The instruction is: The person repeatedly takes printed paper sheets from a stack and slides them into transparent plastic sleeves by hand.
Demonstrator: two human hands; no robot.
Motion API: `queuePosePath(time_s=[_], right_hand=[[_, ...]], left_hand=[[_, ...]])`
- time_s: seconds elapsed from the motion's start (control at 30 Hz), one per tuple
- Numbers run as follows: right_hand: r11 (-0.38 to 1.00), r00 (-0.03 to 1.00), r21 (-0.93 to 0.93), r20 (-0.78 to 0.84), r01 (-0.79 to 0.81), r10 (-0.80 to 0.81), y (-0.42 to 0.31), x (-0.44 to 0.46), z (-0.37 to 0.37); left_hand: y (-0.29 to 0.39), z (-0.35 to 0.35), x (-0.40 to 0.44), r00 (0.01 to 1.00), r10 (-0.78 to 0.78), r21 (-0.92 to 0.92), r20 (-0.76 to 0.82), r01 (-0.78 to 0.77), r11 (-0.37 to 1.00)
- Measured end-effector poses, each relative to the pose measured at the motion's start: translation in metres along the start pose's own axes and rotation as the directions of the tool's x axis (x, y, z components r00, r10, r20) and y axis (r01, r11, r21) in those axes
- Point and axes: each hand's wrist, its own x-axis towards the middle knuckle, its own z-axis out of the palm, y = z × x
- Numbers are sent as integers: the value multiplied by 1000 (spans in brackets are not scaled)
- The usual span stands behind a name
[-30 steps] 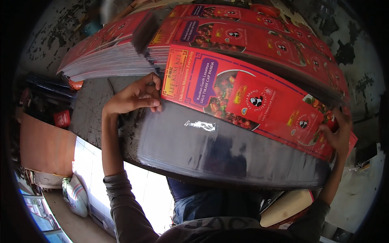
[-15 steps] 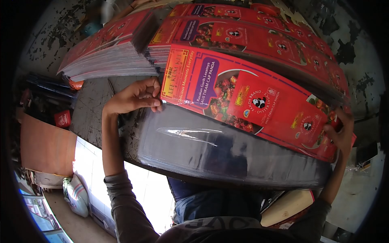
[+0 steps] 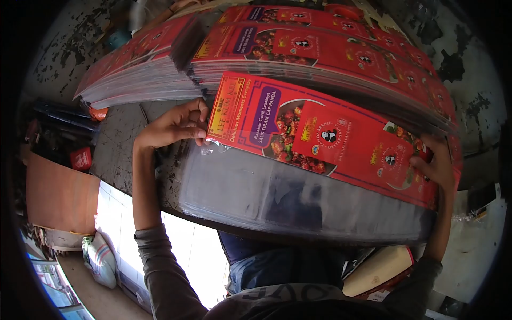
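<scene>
A long red printed sheet [image 3: 346,133] with food pictures and panda logos lies at a slant between my hands. My left hand [image 3: 181,124] pinches its lower left corner, where a bit of clear film shines. My right hand [image 3: 438,162] is closed on the sheet's right end, with thumb and fingers over the print. Under and in front of the sheet lies a stack of clear plastic sleeves [image 3: 240,186]. Behind it are piles of the same red sheets [image 3: 341,50].
Another pile of red sheets [image 3: 133,58] stands at the back left. The dark, worn table [image 3: 120,144] shows at left. Beyond it are a brown board [image 3: 61,194], a small red object [image 3: 81,158] and a white sack [image 3: 100,258] on the floor.
The red sheet has shifted slightly left and toward me, and more of the piles behind shows. My right hand has moved left with the sheet's end. My left hand has barely moved.
</scene>
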Motion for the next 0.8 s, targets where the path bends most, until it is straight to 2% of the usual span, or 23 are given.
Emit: queuePosePath(time_s=[0.1, 0.17, 0.3, 0.37, 0.5, 0.57, 0.6, 0.67, 0.8], right_hand=[[995, 999, 96, 38, -25, 22, -3, 3, 5], [984, 996, 161, -62, 77, -68, -2, 4, 10], [985, 994, 137, -55, 105, -98, 0, 3, 10], [998, 998, -20, 15, 67, -67, 2, 1, 6], [1000, 998, 15, 56, 6, -6, -7, 3, 3], [989, 997, 151, 75, -1, -11, -6, 1, 10], [989, 997, 150, 73, -2, -9, -5, 1, 10], [992, 969, 97, 227, 75, -96, 1, 3, 11], [993, 968, 54, 223, 107, -117, 8, 1, 15]], left_hand=[[1, 1, 1, 1000, -20, -30, -22, 19, 999], [1, 0, 1, 1000, -11, -43, -24, 10, 999], [-5, -2, 3, 999, 38, -56, -35, -40, 998], [-6, -1, 3, 997, 52, -71, -50, -56, 996], [-3, 0, 4, 995, 63, -68, -79, -69, 995], [-5, 0, 3, 995, 75, -74, -72, -80, 994], [-5, 0, 4, 994, 84, -82, -69, -90, 993], [-5, 0, 4, 993, 79, -67, -83, -85, 994], [-1, 3, 3, 995, 48, -82, -84, -55, 995]])
